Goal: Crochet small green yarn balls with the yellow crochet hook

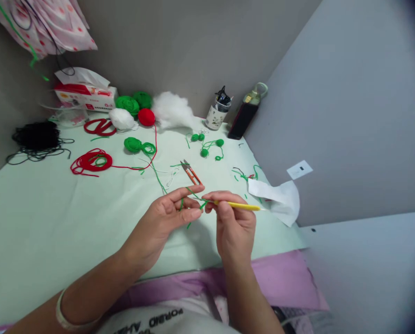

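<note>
In the head view my right hand (pixel 235 227) grips a crochet hook by its yellow handle (pixel 244 205). The hook's thin metal end points left, towards my other hand, and meets a strand of green yarn (pixel 202 204). My left hand (pixel 165 211) pinches that yarn between thumb and fingers, with the index finger stretched out and the strand running over it. From there the yarn leads back to a small green ball (pixel 133 144) on the table. Orange-handled thread snips (pixel 191 173) lie just beyond my fingertips. Fingers partly hide the stitches.
Red yarn (pixel 95 161) lies coiled at left, near black yarn (pixel 36 141) and red scissors (pixel 100 126). White stuffing (pixel 172 110), a pen cup (pixel 218 114) and a dark bottle (pixel 245 113) line the wall. Small green crocheted balls (pixel 204 152) and white paper (pixel 280 199) lie right.
</note>
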The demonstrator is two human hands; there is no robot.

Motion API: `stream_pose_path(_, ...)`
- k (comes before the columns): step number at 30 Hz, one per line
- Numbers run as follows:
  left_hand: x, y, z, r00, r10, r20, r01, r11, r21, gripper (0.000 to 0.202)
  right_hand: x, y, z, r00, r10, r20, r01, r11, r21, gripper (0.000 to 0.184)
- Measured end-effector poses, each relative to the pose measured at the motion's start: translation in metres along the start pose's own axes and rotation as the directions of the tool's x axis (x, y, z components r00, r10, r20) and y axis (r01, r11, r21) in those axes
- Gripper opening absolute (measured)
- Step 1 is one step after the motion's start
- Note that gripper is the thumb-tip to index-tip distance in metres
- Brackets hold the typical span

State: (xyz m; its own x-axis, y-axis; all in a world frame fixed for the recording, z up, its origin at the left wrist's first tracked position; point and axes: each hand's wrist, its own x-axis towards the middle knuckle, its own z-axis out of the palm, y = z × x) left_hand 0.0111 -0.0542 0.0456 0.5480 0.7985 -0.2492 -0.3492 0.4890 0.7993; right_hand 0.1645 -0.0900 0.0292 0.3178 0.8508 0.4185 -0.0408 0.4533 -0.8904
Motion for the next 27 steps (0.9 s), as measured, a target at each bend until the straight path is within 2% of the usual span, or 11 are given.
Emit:
stream_pose_path(3, 0.000, 0.001, 0.000, 1.000, -0.017, 0.002, 0.017, 1.000, -0.006, 0.040, 0.004, -0.002, -0.001, 0.988, 0.154, 0.004, -0.152, 0.972, 0.180, 0.014)
stream_pose_path(9, 0.000, 0.002, -0.004, 1.000, 0.000, 0.008, -0.001, 0.998, 0.070, 0.034, 0.004, -0.008, -0.005, 0.976, 0.206, 0.068, -0.217, 0.945, 0.247, 0.020)
stream_pose_path(23, 0.001, 0.001, -0.007, 0.997, 0.074, -0.005, -0.072, 0.985, 0.158, 0.028, -0.003, -0.011, -0.006, 0.995, 0.081, 0.058, -0.082, 0.996, 0.025, 0.020)
stream_pose_path(27, 0.001, 0.000, -0.010, 0.992, 0.123, -0.020, -0.115, 0.963, 0.242, 0.028, -0.006, -0.014, -0.005, 0.998, 0.005, 0.066, 0.001, 0.996, -0.089, 0.020)
